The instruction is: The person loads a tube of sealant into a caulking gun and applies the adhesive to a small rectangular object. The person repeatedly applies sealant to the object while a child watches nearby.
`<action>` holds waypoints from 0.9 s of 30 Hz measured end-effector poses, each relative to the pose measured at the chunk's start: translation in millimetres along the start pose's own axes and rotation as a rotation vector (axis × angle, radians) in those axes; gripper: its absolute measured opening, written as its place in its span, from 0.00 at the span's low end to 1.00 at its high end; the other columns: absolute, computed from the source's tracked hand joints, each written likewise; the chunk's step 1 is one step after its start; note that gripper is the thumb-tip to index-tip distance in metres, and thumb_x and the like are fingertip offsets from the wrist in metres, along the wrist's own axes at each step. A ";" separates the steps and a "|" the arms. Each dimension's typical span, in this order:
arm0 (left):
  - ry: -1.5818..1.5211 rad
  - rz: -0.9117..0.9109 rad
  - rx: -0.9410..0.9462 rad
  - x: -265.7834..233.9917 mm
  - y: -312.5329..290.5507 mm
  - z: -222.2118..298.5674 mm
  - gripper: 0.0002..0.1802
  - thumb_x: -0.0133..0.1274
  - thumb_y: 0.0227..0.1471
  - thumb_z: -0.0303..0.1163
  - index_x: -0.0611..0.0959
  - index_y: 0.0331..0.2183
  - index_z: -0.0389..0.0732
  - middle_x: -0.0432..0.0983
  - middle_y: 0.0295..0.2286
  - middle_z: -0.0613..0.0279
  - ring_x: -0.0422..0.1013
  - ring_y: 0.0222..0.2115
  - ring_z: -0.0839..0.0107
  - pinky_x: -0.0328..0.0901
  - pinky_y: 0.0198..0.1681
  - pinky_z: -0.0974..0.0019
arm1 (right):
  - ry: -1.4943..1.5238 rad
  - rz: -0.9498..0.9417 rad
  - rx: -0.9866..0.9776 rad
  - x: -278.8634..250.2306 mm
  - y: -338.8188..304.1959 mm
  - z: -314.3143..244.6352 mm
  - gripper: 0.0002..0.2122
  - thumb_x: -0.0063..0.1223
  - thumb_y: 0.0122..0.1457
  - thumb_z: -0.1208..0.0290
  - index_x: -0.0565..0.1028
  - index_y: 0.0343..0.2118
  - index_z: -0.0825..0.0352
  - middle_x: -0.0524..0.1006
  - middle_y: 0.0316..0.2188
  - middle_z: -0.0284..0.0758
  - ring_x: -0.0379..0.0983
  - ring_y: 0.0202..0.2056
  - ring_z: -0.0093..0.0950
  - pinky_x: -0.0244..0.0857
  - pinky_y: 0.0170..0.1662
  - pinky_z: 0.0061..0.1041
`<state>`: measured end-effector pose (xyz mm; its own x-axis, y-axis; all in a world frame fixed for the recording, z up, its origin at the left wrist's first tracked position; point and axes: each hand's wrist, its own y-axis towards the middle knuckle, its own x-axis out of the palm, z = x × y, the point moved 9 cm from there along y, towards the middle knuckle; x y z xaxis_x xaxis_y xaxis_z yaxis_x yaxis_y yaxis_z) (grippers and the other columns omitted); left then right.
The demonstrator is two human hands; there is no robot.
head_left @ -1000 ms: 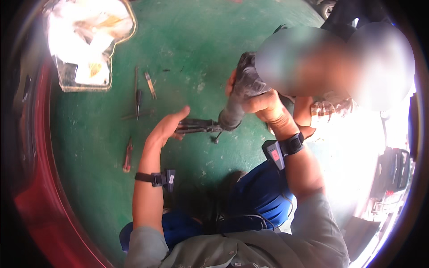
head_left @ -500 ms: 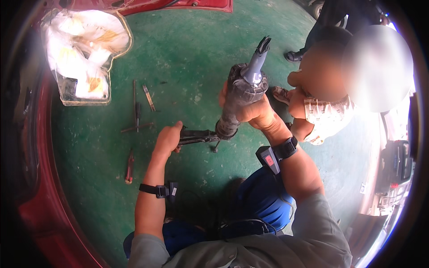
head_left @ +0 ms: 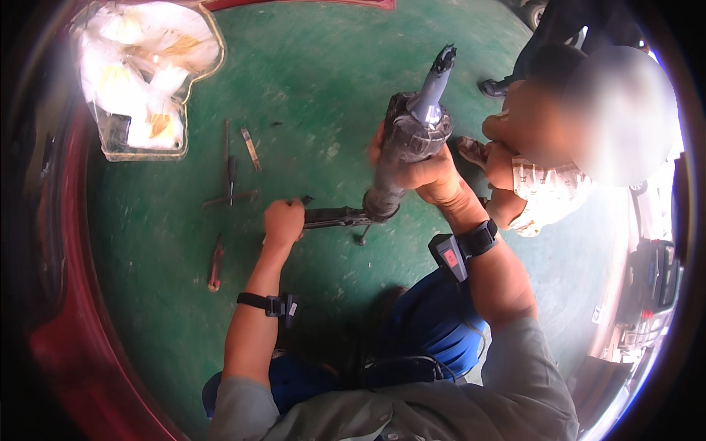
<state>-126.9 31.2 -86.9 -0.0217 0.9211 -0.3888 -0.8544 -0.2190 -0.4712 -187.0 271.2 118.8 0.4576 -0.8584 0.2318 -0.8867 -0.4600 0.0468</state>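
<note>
Your right hand (head_left: pixel 430 176) wraps grimy black strut-like part (head_left: pixel 413 140) (exact kind hard to tell), held over green floor (head_left: pixel 316 110); left hand (head_left: pixel 284 220) fisted round side bar (head_left: pixel 334 217). Bear weight right, steady bar left.

- Legible text: none.
- Red label (head_left: pixel 450 257): on the grey device (head_left: pixel 440 245) strapped at the person's right wrist; it bears small marks, too blurred to read.
- Whitish label (head_left: pixel 293 309): on the dark device (head_left: pixel 287 303) strapped to the left forearm; its print is too small to make out.
- Pale shorts (head_left: pixel 540 195) of the person at the right: brownish print, whether letters or pattern cannot be told.
- Dark vehicle (head_left: pixel 654 275) at the right edge: markings too small to read.
</note>
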 end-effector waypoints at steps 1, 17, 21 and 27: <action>-0.031 -0.029 0.000 5.7 -0.1 -4.3 0.29 0.49 0.63 0.46 0.83 0.29 0.25 0.76 0.15 0.50 0.75 0.12 0.62 0.68 0.17 0.59 | -0.034 -0.003 0.034 -6.0 1.9 10.0 0.29 0.68 0.39 0.72 0.74 0.49 0.68 0.79 0.42 0.38 0.77 0.43 0.33 0.71 0.50 0.34; -0.029 0.061 -0.499 -90.8 -0.7 -220.5 0.25 0.69 0.43 0.46 0.84 0.34 0.33 0.76 0.29 0.60 0.71 0.24 0.71 0.63 0.22 0.62 | -0.078 0.166 0.025 -26.3 -6.6 30.1 0.33 0.56 0.34 0.69 0.73 0.51 0.71 0.77 0.38 0.42 0.74 0.41 0.38 0.67 0.51 0.37; 0.399 0.386 0.082 -69.6 -3.5 -197.6 0.42 0.75 0.38 0.45 0.78 0.50 0.29 0.80 0.41 0.39 0.77 0.43 0.45 0.71 0.44 0.48 | -0.444 0.117 -0.045 -19.2 -1.4 21.7 0.31 0.56 0.34 0.67 0.73 0.49 0.70 0.77 0.36 0.42 0.74 0.40 0.37 0.67 0.49 0.35; 0.446 0.415 0.244 -44.1 15.8 -193.0 0.33 0.74 0.42 0.44 0.78 0.40 0.32 0.79 0.38 0.36 0.75 0.43 0.37 0.70 0.46 0.43 | -0.235 0.140 0.032 16.0 -6.2 10.4 0.33 0.58 0.29 0.67 0.73 0.47 0.67 0.79 0.35 0.39 0.75 0.37 0.34 0.69 0.43 0.32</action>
<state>-39.2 -75.1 -230.0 -0.2022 0.5422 -0.8156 -0.9160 -0.3994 -0.0385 -173.5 258.0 112.1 0.3365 -0.9417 0.0022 -0.9417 -0.3365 -0.0013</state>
